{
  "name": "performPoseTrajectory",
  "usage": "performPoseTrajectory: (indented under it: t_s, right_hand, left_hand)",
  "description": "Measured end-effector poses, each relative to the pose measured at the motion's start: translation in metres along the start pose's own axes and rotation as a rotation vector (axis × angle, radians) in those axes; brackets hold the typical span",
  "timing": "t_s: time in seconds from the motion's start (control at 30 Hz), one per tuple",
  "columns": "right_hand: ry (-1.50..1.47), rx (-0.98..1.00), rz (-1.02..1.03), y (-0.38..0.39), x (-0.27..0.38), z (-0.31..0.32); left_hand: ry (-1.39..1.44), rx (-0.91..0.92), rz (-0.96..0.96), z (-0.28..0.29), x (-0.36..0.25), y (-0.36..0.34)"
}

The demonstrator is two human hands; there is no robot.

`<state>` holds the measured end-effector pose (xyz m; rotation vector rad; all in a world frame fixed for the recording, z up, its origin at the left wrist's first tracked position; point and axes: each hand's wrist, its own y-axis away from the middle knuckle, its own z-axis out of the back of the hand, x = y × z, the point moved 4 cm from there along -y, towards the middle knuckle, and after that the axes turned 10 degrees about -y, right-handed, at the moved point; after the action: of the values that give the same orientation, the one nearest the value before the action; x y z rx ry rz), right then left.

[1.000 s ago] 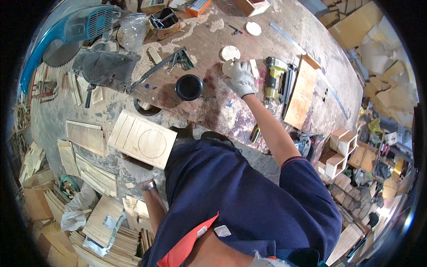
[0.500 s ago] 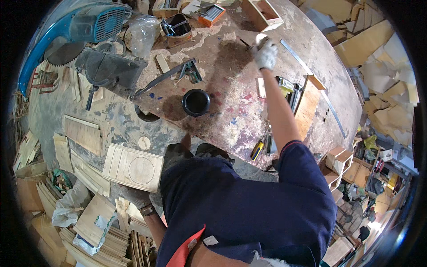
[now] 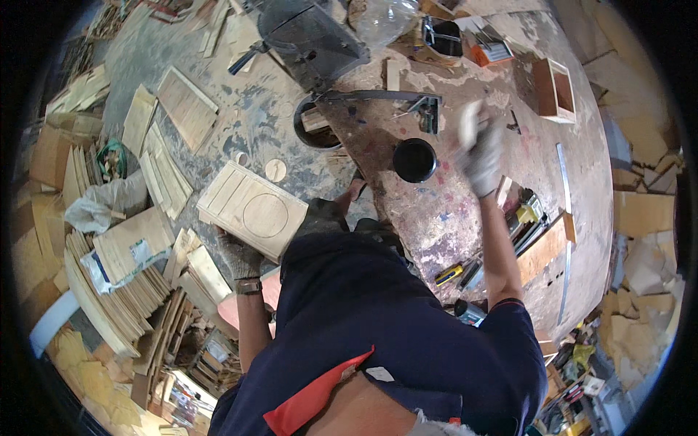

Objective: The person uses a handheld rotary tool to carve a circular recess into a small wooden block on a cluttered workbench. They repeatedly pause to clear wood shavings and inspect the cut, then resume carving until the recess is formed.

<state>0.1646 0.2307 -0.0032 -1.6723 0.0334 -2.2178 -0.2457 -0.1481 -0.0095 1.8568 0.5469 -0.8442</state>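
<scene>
My left hand (image 3: 240, 256), in a grey glove, grips the lower edge of a pale wooden panel (image 3: 231, 195) beside my left leg. A circle and several straight lines are drawn on the panel. Over the workbench, my gloved right hand (image 3: 480, 156) is smeared by motion. It holds a white rounded object (image 3: 470, 122) whose kind I cannot make out. Just left of that hand, a black round container (image 3: 414, 160) rests on the bench. A small dark piece (image 3: 515, 122) lies on the bench to the right of the hand.
A dark machine base (image 3: 309, 43) stands at the bench's far left. A yellow-handled tool (image 3: 449, 274) lies near the front edge. Beyond my right forearm are a long metal ruler (image 3: 563, 174) and an open wooden box (image 3: 554, 91). Stacked boards (image 3: 120, 291) fill the left floor.
The view has swung to the left. My right hand has come back nearer with the white object, toward the black container. The panel remains in my left hand, now more tilted.
</scene>
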Motion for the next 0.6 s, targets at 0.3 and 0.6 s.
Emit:
performPoseTrajectory:
  t_s: [0.3, 0.6]
  right_hand:
    - [0.025, 0.877, 0.318, 0.106, 0.125, -0.211]
    - [0.183, 0.544, 0.041, 0.118, 0.088, -0.15]
  left_hand:
    - [0.048, -0.126, -0.086, 0.048, 0.009, 0.026]
    - [0.057, -0.107, -0.08, 0.04, 0.014, 0.033]
